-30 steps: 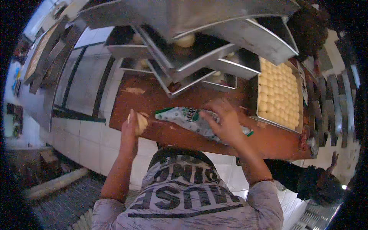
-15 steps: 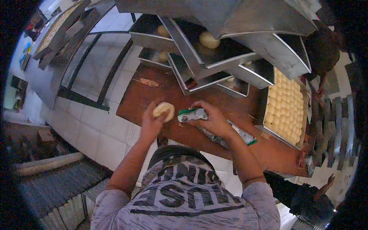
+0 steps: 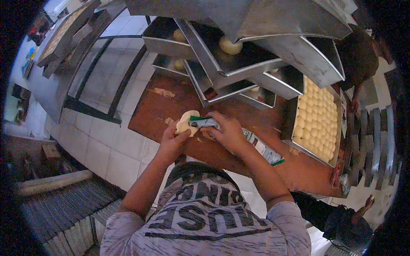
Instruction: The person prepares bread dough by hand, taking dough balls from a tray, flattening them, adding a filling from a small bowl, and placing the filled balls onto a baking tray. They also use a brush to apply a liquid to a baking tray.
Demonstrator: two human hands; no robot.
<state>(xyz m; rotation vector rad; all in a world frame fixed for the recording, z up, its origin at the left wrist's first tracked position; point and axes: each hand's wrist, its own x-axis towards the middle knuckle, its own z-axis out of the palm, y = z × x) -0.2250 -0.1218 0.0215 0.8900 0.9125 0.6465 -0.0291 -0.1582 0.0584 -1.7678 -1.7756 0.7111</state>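
My left hand [image 3: 173, 138] is closed on a flattened round of pale dough [image 3: 184, 123], held up over the near edge of the brown table. My right hand [image 3: 229, 131] grips a silver pouch with a green end [image 3: 204, 122]. The pouch's green end meets the face of the dough, and whether anything comes out of it cannot be made out. Behind my right forearm, a similar silver and green pouch [image 3: 262, 147] lies on the table, partly hidden.
Crossed metal trays [image 3: 252, 66] are stacked ahead, with a few dough balls [image 3: 230, 45] inside. To the right, a tray [image 3: 340, 132] holds rows of dough balls. People are at the far right [image 3: 358, 59] and lower right [image 3: 348, 224]. More trays [image 3: 376, 145] stand along the right.
The pouch in my right hand has moved left until its end reaches the dough. My left hand has shifted slightly right, and the dough now faces the pouch more openly.
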